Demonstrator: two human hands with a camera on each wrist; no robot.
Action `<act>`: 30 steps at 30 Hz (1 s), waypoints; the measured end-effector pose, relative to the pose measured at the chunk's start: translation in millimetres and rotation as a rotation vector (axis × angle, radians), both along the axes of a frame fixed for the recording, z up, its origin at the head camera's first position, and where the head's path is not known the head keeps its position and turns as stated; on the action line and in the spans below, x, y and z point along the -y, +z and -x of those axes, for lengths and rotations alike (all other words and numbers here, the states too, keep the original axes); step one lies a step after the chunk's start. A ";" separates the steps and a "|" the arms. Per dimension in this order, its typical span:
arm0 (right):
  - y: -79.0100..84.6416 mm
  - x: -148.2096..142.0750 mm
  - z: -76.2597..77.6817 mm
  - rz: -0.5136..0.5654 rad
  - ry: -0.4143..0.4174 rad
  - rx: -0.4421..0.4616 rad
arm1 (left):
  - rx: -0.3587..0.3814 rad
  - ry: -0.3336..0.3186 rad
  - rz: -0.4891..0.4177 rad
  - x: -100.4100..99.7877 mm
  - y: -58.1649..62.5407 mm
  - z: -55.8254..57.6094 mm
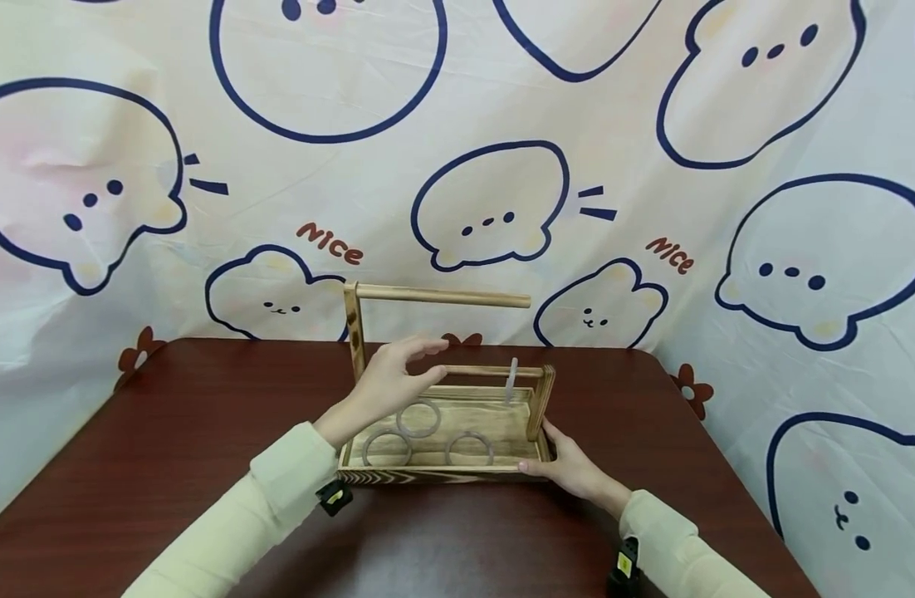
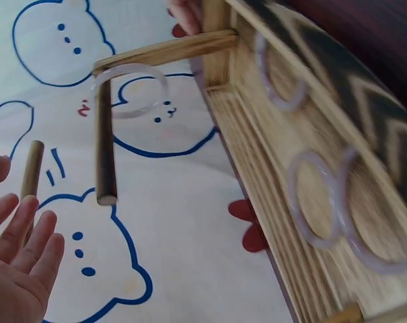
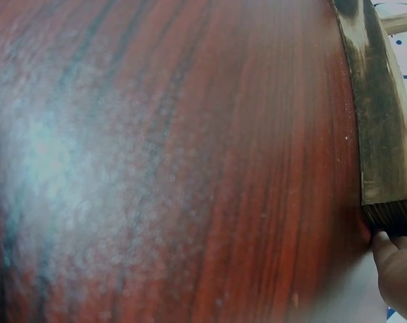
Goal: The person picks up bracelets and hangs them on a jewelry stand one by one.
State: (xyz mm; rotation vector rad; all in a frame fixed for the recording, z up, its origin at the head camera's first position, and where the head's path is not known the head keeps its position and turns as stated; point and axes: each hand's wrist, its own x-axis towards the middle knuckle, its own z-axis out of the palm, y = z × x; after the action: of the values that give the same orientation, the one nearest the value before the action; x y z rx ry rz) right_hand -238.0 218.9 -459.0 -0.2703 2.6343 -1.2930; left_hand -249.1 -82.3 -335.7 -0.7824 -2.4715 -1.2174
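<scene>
A wooden rack stands on the table, made of a shallow tray (image 1: 442,475) with a post at each end, each bearing a horizontal rod. The higher rod (image 1: 442,295) comes from the left post, the lower rod (image 1: 495,371) from the right. One clear plastic ring (image 1: 511,382) hangs on the lower rod; three similar rings (image 2: 312,200) lie in the tray. Above the tray's left part, my left hand (image 1: 393,378) holds nothing, its fingers extended and thumb apart. My right hand (image 1: 577,475) grips the tray's right end, thumb on the front rim; the other fingers are partly hidden.
The dark red-brown table (image 1: 203,432) reaches back to a pale cloth backdrop (image 1: 383,183) printed with cartoon faces. Cloth also hangs along the left and right sides. Both wrists wear a small black device (image 1: 334,497) at the sleeve cuff.
</scene>
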 end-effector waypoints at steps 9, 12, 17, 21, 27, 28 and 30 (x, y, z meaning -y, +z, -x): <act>0.2 2.3 -0.5 0.024 0.001 0.008 | 0.155 -0.095 -0.032 27.5 -11.1 -12.7; 0.2 0.6 -0.2 0.024 -0.003 0.003 | 0.195 -0.116 -0.037 31.5 -16.0 -14.1; -2.4 -1.3 1.6 0.033 0.000 -0.002 | 0.236 -0.165 -0.010 34.7 -29.0 -15.1; -2.6 -2.3 2.1 0.035 0.004 -0.005 | 0.240 -0.204 0.046 31.6 -41.6 -12.0; -2.1 -0.2 2.0 0.052 0.015 -0.009 | 0.277 -0.237 0.075 24.8 -53.6 -7.3; -2.2 -0.5 1.8 0.051 0.015 -0.008 | 0.280 -0.242 0.082 23.3 -56.0 -5.9; -2.3 -0.9 1.9 0.050 0.011 -0.005 | 0.284 -0.247 0.102 20.3 -61.1 -2.6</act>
State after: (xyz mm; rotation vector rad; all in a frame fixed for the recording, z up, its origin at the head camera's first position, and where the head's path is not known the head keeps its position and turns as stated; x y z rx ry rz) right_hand -239.9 219.8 -461.3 -0.2953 2.6040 -1.3581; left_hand -246.5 -102.6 -396.8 -1.0329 -2.7464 -1.3785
